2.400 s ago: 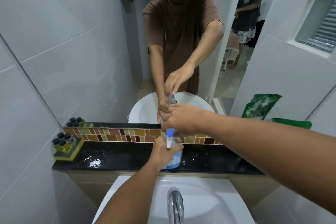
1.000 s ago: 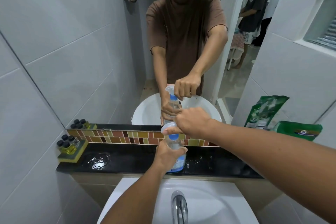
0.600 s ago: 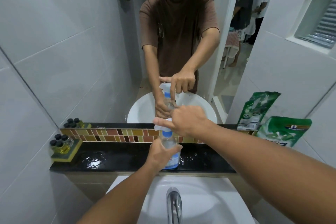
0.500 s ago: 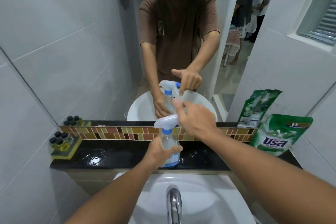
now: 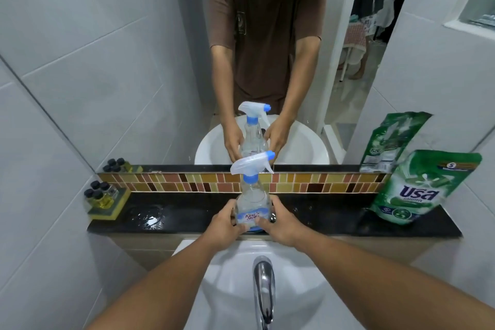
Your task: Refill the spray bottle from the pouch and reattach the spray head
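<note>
While standing upright on wet black surface (image 5: 321, 214) behind faucet (image 5: 263, 286), spray bottle (image 5: 251, 203) with spray head (image 5: 251, 165) on; left hand (image 5: 223, 222), right hand (image 5: 281, 224) both gripping its lower body. Likely slippery, light plastic; hold low. Pouch (image 5: 426, 187) leaning well right of faucet.

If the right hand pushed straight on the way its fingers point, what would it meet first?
The right hand already touches the bottle. Past that, probably the tiled strip under the mirror; depth is unclear.
</note>
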A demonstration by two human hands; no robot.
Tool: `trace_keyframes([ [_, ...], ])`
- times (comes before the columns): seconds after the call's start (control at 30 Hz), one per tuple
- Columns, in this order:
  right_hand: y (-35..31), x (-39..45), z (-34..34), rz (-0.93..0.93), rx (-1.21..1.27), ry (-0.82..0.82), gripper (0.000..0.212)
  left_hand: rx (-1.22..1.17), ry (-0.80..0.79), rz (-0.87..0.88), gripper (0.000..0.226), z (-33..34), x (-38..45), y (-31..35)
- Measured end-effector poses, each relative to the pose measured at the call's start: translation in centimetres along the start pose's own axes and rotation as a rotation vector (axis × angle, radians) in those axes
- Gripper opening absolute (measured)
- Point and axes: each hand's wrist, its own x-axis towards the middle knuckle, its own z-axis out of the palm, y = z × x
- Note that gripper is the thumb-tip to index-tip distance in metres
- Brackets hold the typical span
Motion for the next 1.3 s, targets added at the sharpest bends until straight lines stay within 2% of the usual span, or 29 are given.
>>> trace_keyframes([
  [0.23,-2.5,0.2,3.5,-0.103,0.077,0.024,0.054,-0.078,0.067,0.111,0.056,-4.6,-1.8,-0.6],
  [0.4,-6.3,2.4,9.2,-0.144,0.014,0.06,0.047,-0.067,0.16,0.09,0.053,-11.0,-3.4,-2.6],
  [0.5,-8.7,3.7,13.3,-0.161,0.017,0.017,0.05,0.0,0.21,0.055,0.049,-15.0,-4.2,-4.4],
  [0.77,-12.8,7.8,22.1,-0.124,0.003,-0.015,0.048,-0.033,0.33,-0.029,0.059,-22.5,-3.6,-10.5],
  [0.87,-13.2,8.8,23.8,-0.099,-0.008,-0.018,0.05,0.013,0.324,-0.045,0.064,-23.8,-2.8,-12.6],
  [1.07,-14.1,9.9,25.3,-0.085,-0.031,-0.011,0.05,0.025,0.347,-0.068,0.072,-24.6,-2.7,-12.0],
  [1.23,-14.4,10.5,25.9,-0.037,-0.056,-0.078,0.06,0.117,0.475,-0.103,0.075,-24.3,-3.5,-11.2],
  [1.3,-14.6,10.2,25.3,-0.001,-0.137,-0.101,0.065,0.126,0.531,-0.138,0.079,-23.9,-3.8,-11.2],
])
